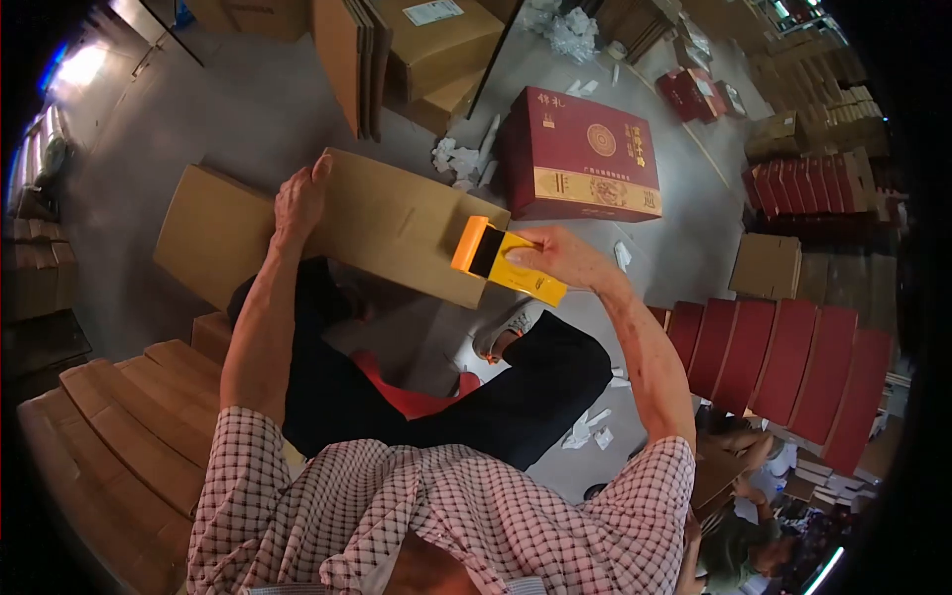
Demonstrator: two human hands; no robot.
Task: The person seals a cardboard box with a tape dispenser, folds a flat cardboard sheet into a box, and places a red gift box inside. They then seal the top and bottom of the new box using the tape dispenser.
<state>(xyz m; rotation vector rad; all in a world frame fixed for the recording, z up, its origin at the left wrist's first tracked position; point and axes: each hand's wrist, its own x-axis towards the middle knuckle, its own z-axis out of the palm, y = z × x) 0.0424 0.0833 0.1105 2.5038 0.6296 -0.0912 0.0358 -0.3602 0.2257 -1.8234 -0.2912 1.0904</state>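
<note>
A long brown cardboard box [397, 223] lies across in front of my knees. My left hand [300, 203] rests on its upper left edge, fingers over the edge; whether it grips the cardboard is unclear. In my right hand [560, 256] is a yellow tape dispenser [526, 278] with an orange end and a dark middle, held at the right end of the box. Another brown box [213, 236] sits behind my left forearm.
A dark red printed box [580, 154] stands on the floor beyond my right hand. Crumpled paper [456, 161] lies near it. Flattened cardboard [129, 416] is at left, red boxes [773, 357] at right. A co-worker [739, 545] is at lower right.
</note>
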